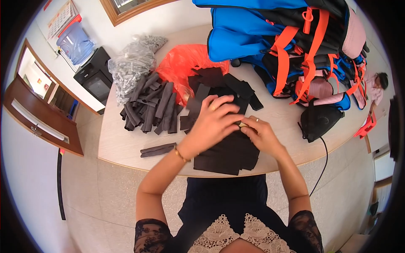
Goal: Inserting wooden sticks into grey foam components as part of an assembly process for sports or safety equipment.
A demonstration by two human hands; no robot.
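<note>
Over a layered stack of dark flat fabric pieces (223, 156), my two hands meet fingertip to fingertip. My left hand (214, 121) has its fingers spread and slightly curved; its thumb is hidden underneath. At its fingertips shows a small pale yellowish piece (242, 125), too small to name. My right hand (262, 135) pinches this piece between thumb and forefinger, from the right side. Left of my hands lies a heap of dark rolled fabric tubes (154, 105). Two more rolled tubes (158, 150) rest near the table's front edge, beside my left wrist.
Behind the heap stand a clear plastic bag of grey tube-like pieces (131, 63) and a red plastic bag (179, 61). Blue backpacks with orange straps (244, 36) fill the table's right rear. A black pouch (318, 121) with a cord sits at right. Another person (374, 90) is far right.
</note>
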